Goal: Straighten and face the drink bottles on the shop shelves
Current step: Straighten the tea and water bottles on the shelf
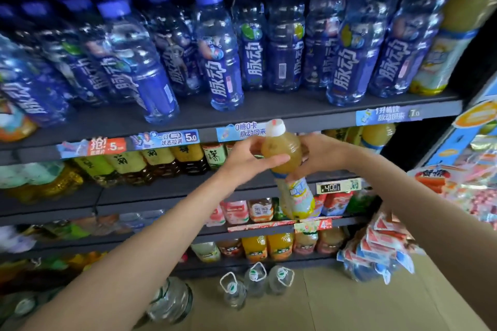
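Note:
A yellow juice bottle (285, 154) with a white cap and a pale label hangs in the air in front of the shelves, tilted slightly left. My left hand (248, 154) grips its shoulder from the left. My right hand (320, 154) holds it from the right and behind. Above them the top shelf (269, 115) carries rows of blue-capped drink bottles (223, 56); several lean left and stand at uneven depths. One more yellow juice bottle (454, 35) stands at that shelf's right end.
Lower shelves hold tea bottles (161, 161), pink and red cartons (236, 211) and orange juice bottles (266, 247). Large water jugs (255, 279) stand on the floor. A rack of snack packets (382, 236) juts out at the right.

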